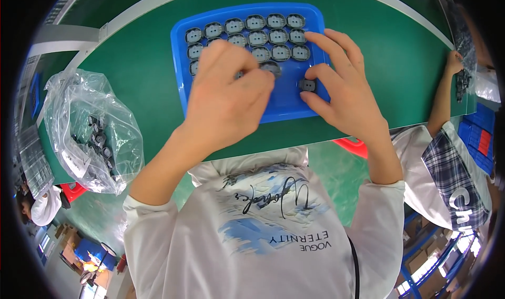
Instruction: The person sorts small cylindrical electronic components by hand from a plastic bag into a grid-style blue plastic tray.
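Note:
A blue tray (294,100) lies before me, with rows of grey oval plastic parts (255,22) in its far portion. My left hand (226,91) is over the tray, fingers curled in and a little blurred. At its thumb and fingertip is one grey oval plastic part (271,68), next to the nearest row; the hand hides some parts of that row. At the tray's right side, my right hand (344,83) pinches a small dark grey plastic part (307,85) between thumb and index finger. Its other fingers reach out toward the tray's right rim.
On the green table (152,62), a clear plastic bag (94,130) with dark parts inside stands to the left. Another person's arm (444,94) rests at the right table end beside dark parts (463,83). A red stool (352,146) shows under the near edge.

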Motion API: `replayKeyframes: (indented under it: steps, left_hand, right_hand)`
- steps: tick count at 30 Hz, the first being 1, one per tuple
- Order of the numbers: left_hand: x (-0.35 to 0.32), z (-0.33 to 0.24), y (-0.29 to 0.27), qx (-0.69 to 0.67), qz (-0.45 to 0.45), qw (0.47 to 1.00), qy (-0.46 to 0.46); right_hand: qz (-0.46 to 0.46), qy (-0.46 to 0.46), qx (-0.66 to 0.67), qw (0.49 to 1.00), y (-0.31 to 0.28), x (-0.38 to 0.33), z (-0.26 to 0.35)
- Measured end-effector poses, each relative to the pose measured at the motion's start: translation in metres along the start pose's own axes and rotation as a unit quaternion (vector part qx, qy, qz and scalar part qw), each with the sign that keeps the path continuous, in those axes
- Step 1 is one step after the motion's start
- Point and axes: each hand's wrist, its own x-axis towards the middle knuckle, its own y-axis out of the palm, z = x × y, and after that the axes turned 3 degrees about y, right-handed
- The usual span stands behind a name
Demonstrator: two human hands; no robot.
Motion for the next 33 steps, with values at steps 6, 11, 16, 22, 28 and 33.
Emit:
replayKeyframes:
  steps: [6,11,16,22,28,33]
  left_hand:
    - [-0.012,0.006,-0.020,0.049,-0.030,0.996,-0.068]
    - [-0.013,0.014,-0.029,0.063,-0.028,0.994,-0.088]
    - [-0.032,0.054,-0.066,0.182,-0.073,0.957,-0.212]
    - [-0.059,0.082,-0.073,0.231,-0.055,0.928,-0.287]
    - [-0.054,0.087,-0.071,0.210,-0.050,0.916,-0.338]
    - [-0.036,0.071,-0.070,0.189,-0.075,0.925,-0.322]
  right_hand:
    - [-0.079,0.017,0.033,0.996,0.000,0.000,-0.020]
    - [-0.036,0.021,0.013,0.999,0.019,0.007,-0.013]
    - [-0.058,0.000,0.029,0.998,0.013,0.021,-0.029]
    - [-0.184,0.179,-0.112,0.960,0.018,0.012,-0.088]
    - [-0.103,0.240,-0.014,0.965,0.000,0.011,-0.084]
    - [-0.017,0.123,0.095,0.988,-0.019,0.020,-0.086]
